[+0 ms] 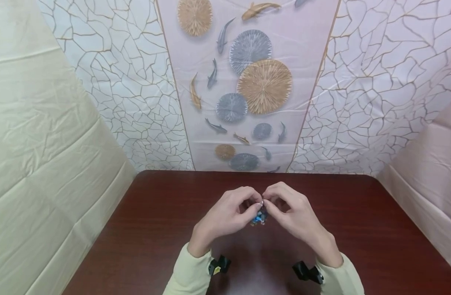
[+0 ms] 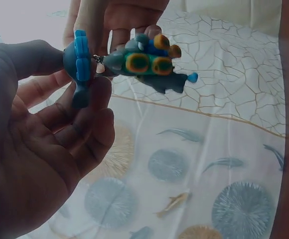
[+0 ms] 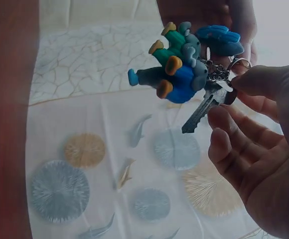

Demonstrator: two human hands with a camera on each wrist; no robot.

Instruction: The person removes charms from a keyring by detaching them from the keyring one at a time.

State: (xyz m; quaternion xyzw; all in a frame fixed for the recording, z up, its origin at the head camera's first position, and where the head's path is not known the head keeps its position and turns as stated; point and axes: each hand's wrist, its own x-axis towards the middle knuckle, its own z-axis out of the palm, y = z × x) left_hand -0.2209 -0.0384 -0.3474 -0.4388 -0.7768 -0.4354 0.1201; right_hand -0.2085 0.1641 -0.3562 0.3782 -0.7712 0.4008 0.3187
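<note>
The left hand (image 1: 224,213) and right hand (image 1: 301,216) arch toward each other short of the far edge of the table (image 1: 155,221), thumbs and forefingers pinching, tips apparently touching.

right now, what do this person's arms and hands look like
The left sleeve and right sleeve are pale yellow. The left hand and right hand are gloveless. The left wrist device, with a yellow patch, and the right wrist device are black.
</note>
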